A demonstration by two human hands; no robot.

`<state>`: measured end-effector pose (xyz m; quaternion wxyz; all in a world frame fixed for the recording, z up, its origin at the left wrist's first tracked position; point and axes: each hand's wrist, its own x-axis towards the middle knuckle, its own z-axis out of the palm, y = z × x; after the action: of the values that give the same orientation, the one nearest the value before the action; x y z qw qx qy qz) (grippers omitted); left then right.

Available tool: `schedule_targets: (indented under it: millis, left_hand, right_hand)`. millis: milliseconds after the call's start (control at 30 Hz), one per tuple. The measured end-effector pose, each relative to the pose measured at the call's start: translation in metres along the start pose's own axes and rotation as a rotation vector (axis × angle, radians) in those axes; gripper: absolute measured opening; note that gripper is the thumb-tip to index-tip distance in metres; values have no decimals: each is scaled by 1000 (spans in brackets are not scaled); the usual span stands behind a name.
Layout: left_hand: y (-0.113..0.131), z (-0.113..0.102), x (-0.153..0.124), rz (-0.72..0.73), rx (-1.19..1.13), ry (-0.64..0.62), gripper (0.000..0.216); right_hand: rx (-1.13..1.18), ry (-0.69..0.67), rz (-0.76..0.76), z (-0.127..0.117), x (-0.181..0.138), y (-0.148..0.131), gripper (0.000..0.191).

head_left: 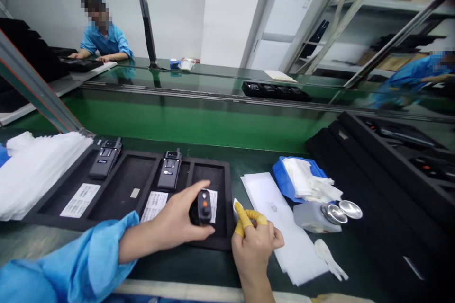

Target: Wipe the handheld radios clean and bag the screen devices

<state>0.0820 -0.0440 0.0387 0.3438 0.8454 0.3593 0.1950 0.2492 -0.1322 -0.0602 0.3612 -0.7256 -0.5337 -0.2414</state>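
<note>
My left hand point(177, 213) grips a black walkie-talkie point(204, 208) end-on, thumb and fingers around its sides, an orange button showing on the end towards me. Yellow finger cots cover some fingers of my right hand point(254, 234), which pinches a small white wipe point(236, 204) just right of the radio. Below both lies a black foam tray point(122, 189) with several compartments. One walkie-talkie point(105, 158) rests in its left compartment, and another walkie-talkie point(169, 170) stands nearer the middle. White printed label sheets point(80, 200) lie in the tray.
White bags point(42, 170) are piled at the left. On the right are white sheets point(280, 227), a blue box point(284, 184) of wipes, a pump bottle point(313, 218) and stacked black foam trays point(362, 175). Co-workers point(106, 42) sit beyond the green conveyor point(177, 120).
</note>
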Motion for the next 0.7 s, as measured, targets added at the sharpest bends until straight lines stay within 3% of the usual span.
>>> schedule_targets:
  millis: [167,267,367,533,700]
  left_hand:
    - [9,-13,70,-153,301,2,92]
    - [4,-5,110,-244,400,2,91]
    - [-3,6,131,-301,486,5,80]
    - [-3,1,114,-262,664,37,61]
    - [-12,-31,76,-224,818,90,52]
  right_hand:
    - [0,7,-14,2,-2,3,24]
    - [-3,29,-34,3,-5,6,22]
    - [3,41,-45,7,-7,9,21]
    - [-4,72,-117,2,-6,11,25]
    - [-243,74,-62,-42,28,38,16]
